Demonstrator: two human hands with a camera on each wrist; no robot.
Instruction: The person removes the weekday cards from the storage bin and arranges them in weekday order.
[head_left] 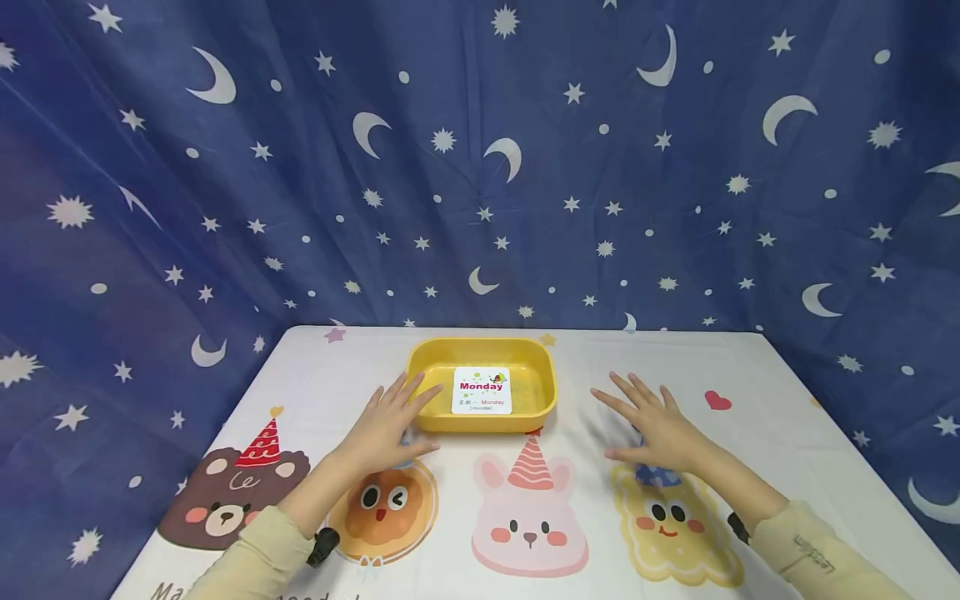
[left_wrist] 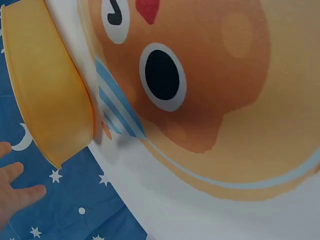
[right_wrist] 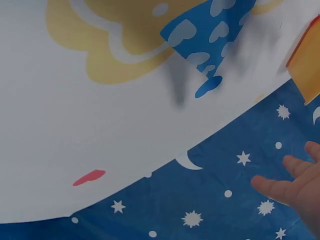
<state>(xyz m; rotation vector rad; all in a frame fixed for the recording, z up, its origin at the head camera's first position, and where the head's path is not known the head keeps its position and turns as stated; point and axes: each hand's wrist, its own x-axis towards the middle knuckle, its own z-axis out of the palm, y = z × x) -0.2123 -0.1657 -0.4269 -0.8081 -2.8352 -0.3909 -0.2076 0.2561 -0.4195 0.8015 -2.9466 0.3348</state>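
Note:
A yellow plastic tray (head_left: 480, 425) stands toward the back of the table, and a white card (head_left: 482, 390) printed "Monday" lies inside it. My left hand (head_left: 386, 429) has its fingers spread at the tray's left end, fingertips overlapping the rim in the head view. In the left wrist view a few left fingers (left_wrist: 30, 196) show below the tray (left_wrist: 52, 90). To the right of the tray, apart from it, my right hand (head_left: 652, 425) is spread with nothing in it. The right wrist view shows part of that hand (right_wrist: 300, 185) and a corner of the tray (right_wrist: 307, 65).
The white tablecloth (head_left: 420, 575) carries printed cartoon figures: a bear (head_left: 225, 508), a pink rabbit (head_left: 530, 525) and others. Behind the table's far edge hangs a dark blue curtain (head_left: 540, 183) with white moons and stars. Beige sleeves (head_left: 258, 554) cover both forearms.

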